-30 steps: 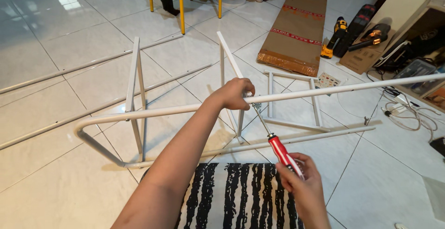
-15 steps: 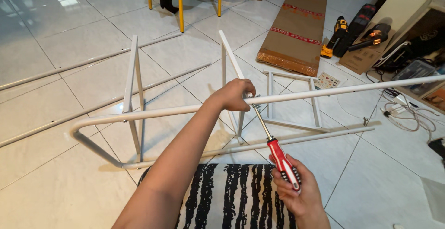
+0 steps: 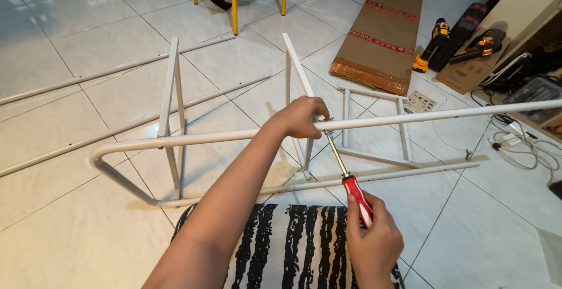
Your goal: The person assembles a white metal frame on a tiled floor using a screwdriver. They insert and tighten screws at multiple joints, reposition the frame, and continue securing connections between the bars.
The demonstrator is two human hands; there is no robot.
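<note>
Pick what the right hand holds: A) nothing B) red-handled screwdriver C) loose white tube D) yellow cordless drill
B: the right hand grips the red-handled screwdriver, its shaft running up to the white frame tube that the left hand grasps.

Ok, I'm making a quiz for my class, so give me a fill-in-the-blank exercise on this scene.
1. The right hand holds a screwdriver with a ____ handle.
2. The left hand grips a white metal ____ of the frame.
3. The flat cardboard box lies on the ____ floor.
4. The cushion has a black and white ____ pattern.

Missing words: red; tube; tiled; striped
</note>
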